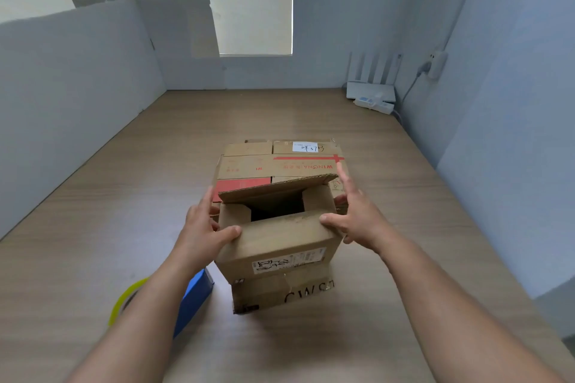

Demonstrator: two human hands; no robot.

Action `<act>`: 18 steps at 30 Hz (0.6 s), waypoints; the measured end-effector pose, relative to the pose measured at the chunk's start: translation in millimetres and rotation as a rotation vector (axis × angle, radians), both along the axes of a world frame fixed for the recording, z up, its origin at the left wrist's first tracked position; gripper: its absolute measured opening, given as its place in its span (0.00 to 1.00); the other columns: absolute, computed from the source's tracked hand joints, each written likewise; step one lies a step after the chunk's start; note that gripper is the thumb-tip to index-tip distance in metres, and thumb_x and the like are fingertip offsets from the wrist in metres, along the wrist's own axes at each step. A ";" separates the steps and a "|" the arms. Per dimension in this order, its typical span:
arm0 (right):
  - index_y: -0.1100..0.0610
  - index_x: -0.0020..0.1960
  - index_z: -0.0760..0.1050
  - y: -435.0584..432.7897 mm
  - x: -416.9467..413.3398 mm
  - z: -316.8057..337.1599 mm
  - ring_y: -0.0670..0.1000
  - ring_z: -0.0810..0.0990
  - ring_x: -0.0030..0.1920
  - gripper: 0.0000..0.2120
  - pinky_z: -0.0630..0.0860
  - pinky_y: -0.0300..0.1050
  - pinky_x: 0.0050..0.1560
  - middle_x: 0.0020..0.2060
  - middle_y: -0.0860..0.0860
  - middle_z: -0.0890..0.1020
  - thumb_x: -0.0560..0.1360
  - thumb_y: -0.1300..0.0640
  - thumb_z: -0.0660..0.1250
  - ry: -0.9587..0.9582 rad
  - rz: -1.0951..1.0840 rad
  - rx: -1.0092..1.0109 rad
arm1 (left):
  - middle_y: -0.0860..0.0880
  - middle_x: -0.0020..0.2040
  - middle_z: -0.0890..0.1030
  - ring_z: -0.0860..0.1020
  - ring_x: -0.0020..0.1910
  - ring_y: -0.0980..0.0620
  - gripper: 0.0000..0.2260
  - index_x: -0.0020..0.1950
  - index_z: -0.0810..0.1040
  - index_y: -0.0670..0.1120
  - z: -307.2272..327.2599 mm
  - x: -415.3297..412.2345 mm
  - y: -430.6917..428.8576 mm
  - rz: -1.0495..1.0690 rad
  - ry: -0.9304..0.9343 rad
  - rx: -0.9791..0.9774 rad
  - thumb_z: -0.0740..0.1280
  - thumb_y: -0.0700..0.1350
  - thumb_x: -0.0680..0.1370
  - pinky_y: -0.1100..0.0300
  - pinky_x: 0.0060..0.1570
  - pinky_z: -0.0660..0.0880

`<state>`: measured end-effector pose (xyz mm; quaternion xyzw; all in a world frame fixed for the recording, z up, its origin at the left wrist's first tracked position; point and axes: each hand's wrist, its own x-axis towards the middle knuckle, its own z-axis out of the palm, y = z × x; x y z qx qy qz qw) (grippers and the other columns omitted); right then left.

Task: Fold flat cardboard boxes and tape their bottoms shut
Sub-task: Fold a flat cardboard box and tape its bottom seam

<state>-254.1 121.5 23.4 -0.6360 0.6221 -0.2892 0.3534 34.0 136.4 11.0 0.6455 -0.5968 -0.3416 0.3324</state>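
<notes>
Soft daylight, wide-angle edge distortion
</notes>
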 end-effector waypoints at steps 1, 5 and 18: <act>0.30 0.70 0.53 -1.9 -2.0 -0.2 0.49 0.75 0.51 0.40 0.80 0.43 0.35 0.51 0.45 0.69 0.70 0.51 0.74 0.037 0.004 -0.003 | 0.50 0.60 0.66 0.75 0.47 0.52 0.39 0.76 0.54 0.60 0.1 -0.4 -2.0 -0.009 0.012 0.021 0.73 0.43 0.74 0.60 0.46 0.73; 0.41 0.55 0.72 -3.8 -11.5 -8.0 0.47 0.74 0.50 0.16 0.76 0.46 0.52 0.54 0.47 0.69 0.71 0.47 0.72 0.099 0.007 -0.011 | 0.49 0.60 0.65 0.74 0.46 0.55 0.21 0.64 0.71 0.58 2.7 -5.2 -7.2 -0.011 -0.043 0.064 0.72 0.46 0.74 0.63 0.42 0.72; 0.43 0.75 0.53 9.0 11.2 -29.1 0.51 0.77 0.53 0.29 0.76 0.45 0.39 0.60 0.48 0.74 0.78 0.46 0.62 -0.489 -0.249 0.240 | 0.47 0.63 0.71 0.74 0.58 0.48 0.25 0.73 0.58 0.51 -23.7 -24.4 0.2 0.226 0.406 0.152 0.62 0.55 0.79 0.54 0.54 0.74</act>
